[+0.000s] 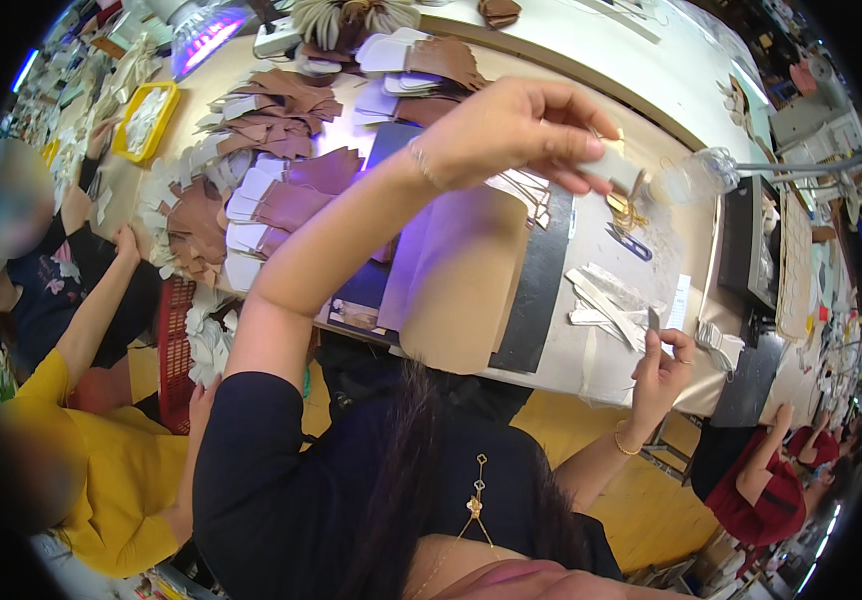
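My left hand [541,135] reaches across the table, thumb and fingers closed on a small pale grey-white piece [613,168] with a brown edge. Just past it a clear plastic container [691,178] lies by a tangle of gold cord [627,212]. Blue-handled thread snips [631,243] rest below that. At the table's near right, my right hand [663,375] pinches a small dark flat piece [653,320]; its kind is unclear. Several white strips [606,300] are spread beside that hand. Under my left forearm is a tan sheet [461,280], bent over near the table edge.
Stacks of brown and white cut pieces [291,195] crowd the table's left side. A yellow tray [147,122] and a lit lamp [209,38] stand farther back. Co-workers sit at left, one in a yellow top [121,480], and at right, one in red [761,495].
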Action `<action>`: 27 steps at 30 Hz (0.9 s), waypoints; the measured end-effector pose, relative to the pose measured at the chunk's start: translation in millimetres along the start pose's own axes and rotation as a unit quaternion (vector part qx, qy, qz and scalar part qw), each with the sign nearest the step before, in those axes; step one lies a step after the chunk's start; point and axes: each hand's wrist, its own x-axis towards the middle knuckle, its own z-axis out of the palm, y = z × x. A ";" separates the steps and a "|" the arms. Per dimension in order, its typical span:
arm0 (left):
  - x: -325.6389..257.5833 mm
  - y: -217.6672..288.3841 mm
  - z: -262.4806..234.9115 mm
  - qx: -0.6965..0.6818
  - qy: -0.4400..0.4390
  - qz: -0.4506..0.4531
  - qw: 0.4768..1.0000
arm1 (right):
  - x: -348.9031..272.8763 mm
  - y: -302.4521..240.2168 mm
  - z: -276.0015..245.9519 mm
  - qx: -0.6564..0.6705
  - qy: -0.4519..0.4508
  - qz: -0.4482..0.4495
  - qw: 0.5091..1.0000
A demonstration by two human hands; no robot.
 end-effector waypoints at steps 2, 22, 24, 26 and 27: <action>22.5 -2.2 -5.9 0.014 -0.009 0.015 1.000 | -4.9 4.4 1.0 0.017 -0.006 0.003 1.000; 105.6 -58.9 -86.5 0.138 0.022 -0.094 0.986 | 10.0 -8.7 13.9 -0.020 -0.034 -0.031 0.999; 103.8 -77.2 -109.7 0.224 0.061 -0.136 0.963 | 10.5 -7.2 13.5 -0.024 -0.038 -0.022 0.999; 99.9 -94.8 -125.9 0.291 0.096 -0.189 0.933 | 11.2 -4.9 13.0 -0.032 -0.042 -0.020 0.998; 99.6 -101.1 -129.0 0.355 0.086 -0.180 0.913 | 11.1 -4.0 12.8 -0.026 -0.051 -0.017 0.998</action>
